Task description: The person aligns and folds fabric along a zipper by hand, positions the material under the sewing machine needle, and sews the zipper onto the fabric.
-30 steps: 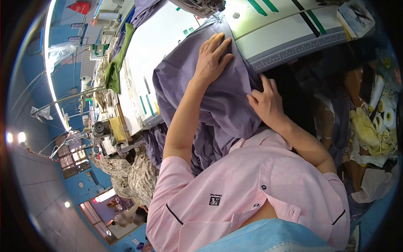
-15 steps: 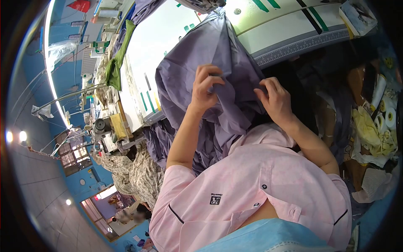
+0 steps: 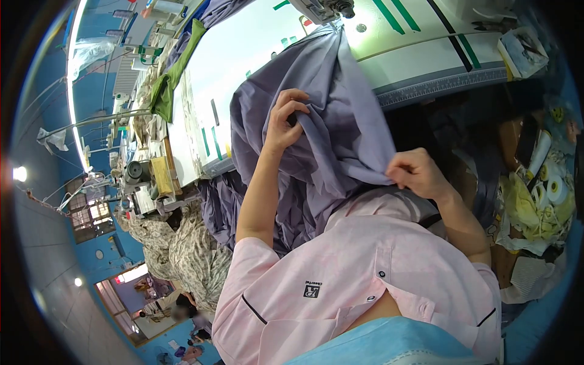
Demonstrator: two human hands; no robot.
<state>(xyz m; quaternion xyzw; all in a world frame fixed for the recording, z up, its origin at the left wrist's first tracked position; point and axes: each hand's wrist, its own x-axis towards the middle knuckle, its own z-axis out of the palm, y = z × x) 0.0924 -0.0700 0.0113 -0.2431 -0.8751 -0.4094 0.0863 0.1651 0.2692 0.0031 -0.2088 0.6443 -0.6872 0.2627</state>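
Purple-grey fabric (image 3: pixel 310 79) runs from under the sewing machine head (image 3: pixel 331 9) down over the table edge towards my lap. My left hand (image 3: pixel 287 118) has its fingers curled round a raised fold of this fabric, left of its middle. Lower right, my right hand (image 3: pixel 417 173) pinches the fabric's edge between thumb and fingers, pulling it taut off the table's front. The fabric's top end narrows at the needle area, where details are too small to tell.
The white machine table (image 3: pixel 243 48) has a ruler strip (image 3: pixel 450 84) along its front edge. A small box (image 3: pixel 523 53) sits at its right corner. Thread cones (image 3: pixel 555 188) and yellow cloth lie at the right. Patterned fabric (image 3: pixel 194 255) is heaped at the left. People are visible far back.
My left hand has come off its flat position on the fabric, moved nearer and closed on a fold. My right hand has moved down and right, drawing the fabric edge outward.
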